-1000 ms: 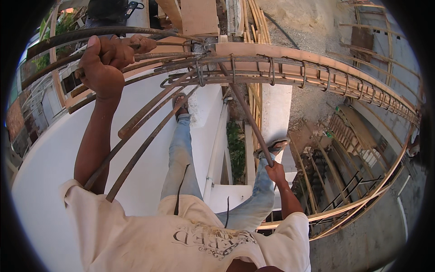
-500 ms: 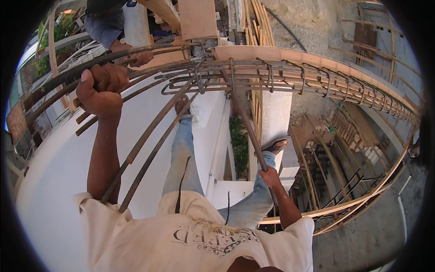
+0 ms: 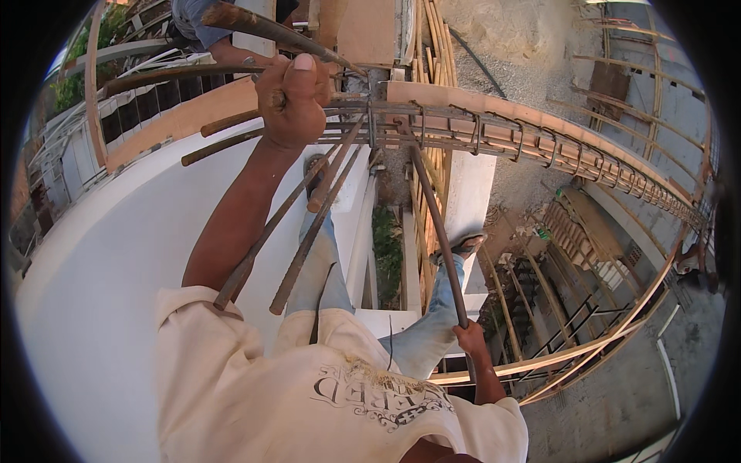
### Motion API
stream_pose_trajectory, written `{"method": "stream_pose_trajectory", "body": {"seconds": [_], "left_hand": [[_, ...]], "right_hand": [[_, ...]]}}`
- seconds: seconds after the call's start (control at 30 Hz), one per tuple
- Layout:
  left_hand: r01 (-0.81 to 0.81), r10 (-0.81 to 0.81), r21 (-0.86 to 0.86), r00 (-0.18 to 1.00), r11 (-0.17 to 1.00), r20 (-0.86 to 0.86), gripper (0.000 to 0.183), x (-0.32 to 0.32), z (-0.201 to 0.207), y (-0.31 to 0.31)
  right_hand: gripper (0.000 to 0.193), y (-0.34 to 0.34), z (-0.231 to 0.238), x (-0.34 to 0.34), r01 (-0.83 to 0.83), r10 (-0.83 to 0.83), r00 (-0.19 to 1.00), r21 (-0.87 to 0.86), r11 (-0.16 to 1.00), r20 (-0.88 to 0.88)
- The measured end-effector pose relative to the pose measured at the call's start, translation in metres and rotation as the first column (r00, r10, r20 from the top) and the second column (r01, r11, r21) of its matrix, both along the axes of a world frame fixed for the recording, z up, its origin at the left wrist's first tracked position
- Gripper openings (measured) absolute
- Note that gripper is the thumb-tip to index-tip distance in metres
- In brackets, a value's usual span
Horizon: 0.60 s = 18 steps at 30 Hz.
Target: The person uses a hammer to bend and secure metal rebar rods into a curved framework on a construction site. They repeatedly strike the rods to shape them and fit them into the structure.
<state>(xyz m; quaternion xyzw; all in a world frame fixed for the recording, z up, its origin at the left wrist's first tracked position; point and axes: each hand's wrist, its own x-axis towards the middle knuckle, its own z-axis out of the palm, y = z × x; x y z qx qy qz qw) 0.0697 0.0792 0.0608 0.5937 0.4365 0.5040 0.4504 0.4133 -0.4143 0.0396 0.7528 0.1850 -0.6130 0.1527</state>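
Observation:
My left hand (image 3: 293, 104) is closed in a fist around a rusty rebar end, beside the left end of a rebar cage (image 3: 553, 150). Several more rebar ends (image 3: 231, 122) stick out past that wrist, and others (image 3: 316, 220) slope back toward my left shoulder. My right hand (image 3: 469, 338), lower down, grips a long dark metal bar (image 3: 438, 224). Its far end meets the cage near the stirrups. Whether that end hooks onto a rebar, I cannot tell. A co-worker's arm (image 3: 235, 54) reaches in close to my left fist, their hand partly hidden.
My feet are apart, one sandal (image 3: 467, 245) on a pale ledge. Wooden formwork (image 3: 463, 94) runs along the cage's far side. Below lie bamboo poles (image 3: 434, 46), plants (image 3: 387, 247) in a gap, and a deep drop with timber (image 3: 532, 285) at right. A white surface (image 3: 116, 270) spreads left.
My left fist has moved right and away from me, and the rebar ends around it have shifted. My right hand keeps its grip on the metal bar, slightly lower. The view has turned somewhat.

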Motion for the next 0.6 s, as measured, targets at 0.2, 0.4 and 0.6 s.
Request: {"method": "stream_pose_trajectory", "body": {"seconds": [0.2, 0.4, 0.6], "left_hand": [[0.025, -0.025, 0.0, 0.999, 1.0, -0.029, 0.048, -0.004, -0.007, -0.001], [0.075, -0.038, -0.217, 0.985, 0.973, 0.168, 0.04, -0.017, -0.021, 0.001], [0.846, -0.633, -0.226, 0.515, 0.483, 0.578, 0.038, -0.033, -0.009, 0.035]], "right_hand": [[0.045, 0.001, 0.015, -0.029, -0.081, 0.082, 0.994, -0.018, 0.997, 0.066], [0.04, 0.016, -0.03, -0.064, 0.012, -0.011, 1.0, 0.141, 0.99, -0.004], [0.038, -0.017, -0.051, -0.089, 0.173, -0.164, 0.982, 0.097, 0.98, -0.095]]}}
